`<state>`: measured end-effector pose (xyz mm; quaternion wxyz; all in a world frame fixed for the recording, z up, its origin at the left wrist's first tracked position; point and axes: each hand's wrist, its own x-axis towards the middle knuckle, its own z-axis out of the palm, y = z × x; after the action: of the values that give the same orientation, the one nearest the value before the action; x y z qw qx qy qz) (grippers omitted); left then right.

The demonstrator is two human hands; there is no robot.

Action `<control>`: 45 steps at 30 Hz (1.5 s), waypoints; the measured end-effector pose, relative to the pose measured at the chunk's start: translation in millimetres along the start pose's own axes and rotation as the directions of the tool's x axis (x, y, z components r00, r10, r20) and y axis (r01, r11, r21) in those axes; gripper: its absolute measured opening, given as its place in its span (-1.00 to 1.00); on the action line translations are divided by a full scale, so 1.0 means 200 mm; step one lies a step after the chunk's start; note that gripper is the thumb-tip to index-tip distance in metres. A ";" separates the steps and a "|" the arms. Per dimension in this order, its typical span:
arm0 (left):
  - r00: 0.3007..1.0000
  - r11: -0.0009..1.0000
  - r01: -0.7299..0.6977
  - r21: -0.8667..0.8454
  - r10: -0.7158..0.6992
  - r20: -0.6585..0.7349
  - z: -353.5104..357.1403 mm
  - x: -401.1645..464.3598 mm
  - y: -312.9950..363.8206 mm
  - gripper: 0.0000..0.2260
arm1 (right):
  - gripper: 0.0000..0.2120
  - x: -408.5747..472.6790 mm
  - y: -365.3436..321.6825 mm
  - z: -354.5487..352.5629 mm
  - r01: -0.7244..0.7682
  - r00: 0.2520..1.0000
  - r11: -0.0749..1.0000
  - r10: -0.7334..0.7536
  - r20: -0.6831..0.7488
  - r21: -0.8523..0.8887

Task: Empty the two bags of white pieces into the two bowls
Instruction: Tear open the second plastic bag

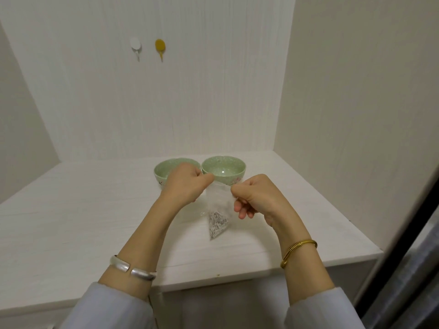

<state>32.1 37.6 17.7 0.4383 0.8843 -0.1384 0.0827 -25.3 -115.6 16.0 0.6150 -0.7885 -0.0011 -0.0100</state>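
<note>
A person in pale blue sleeves stands at a white wood-grain table (71, 222), seen from above. Lower left of centre, a silver bangle (133, 269) circles the left wrist. Above it, the left hand (183, 184) is clenched, thumb and curled fingers pinching the upper left edge of a small clear plastic bag (217, 210), and it partly covers the left pale green ceramic bowl (164, 169) at mid-frame. Touching that bowl on its right is a second pale green ceramic bowl (223, 170), its glazed inside showing. The bag hangs in the centre of the frame between the two hands, in front of the bowls and above the tabletop, with small white pieces (217, 224) gathered in its pointed bottom. Right of centre, the right hand (254, 198) pinches the bag's upper right edge, fingers curled. A coiled gold bracelet (298, 251) sits on the right wrist. In the upper left, a white wall hook (136, 47) and a yellow wall hook (160, 48) are fixed side by side.
</note>
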 end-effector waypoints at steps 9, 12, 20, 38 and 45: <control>0.992 0.986 -0.101 -0.135 0.110 0.057 0.01 -0.01 0.10 -0.80 | -0.61 0.03 0.07 0.02 -0.085 0.948 0.958 0.163 -0.275 0.276; 0.993 0.968 -0.113 -0.223 0.115 -0.002 0.02 0.00 0.13 -0.80 | -0.56 0.07 0.15 0.10 -0.253 0.917 0.855 0.361 -0.169 0.453; 0.994 0.874 -0.101 -0.475 0.109 -0.011 0.03 -0.02 0.16 -0.66 | -0.44 0.07 0.17 0.22 -0.245 0.932 0.315 0.338 0.133 0.917; 0.997 0.815 -0.047 -0.577 0.073 0.023 0.09 -0.01 0.15 -0.64 | -0.69 0.07 0.14 0.19 -0.093 0.867 0.509 0.464 -0.181 0.856; 0.976 0.747 0.212 -0.630 -0.139 0.165 0.13 0.06 0.05 -0.73 | -0.72 0.08 0.20 0.11 -0.045 0.805 0.439 0.548 -0.228 0.897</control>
<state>41.4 8.4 12.9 0.7126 0.6922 -0.0979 -0.0592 -8.7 -103.8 -28.9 0.8917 -0.3306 0.2945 -0.0944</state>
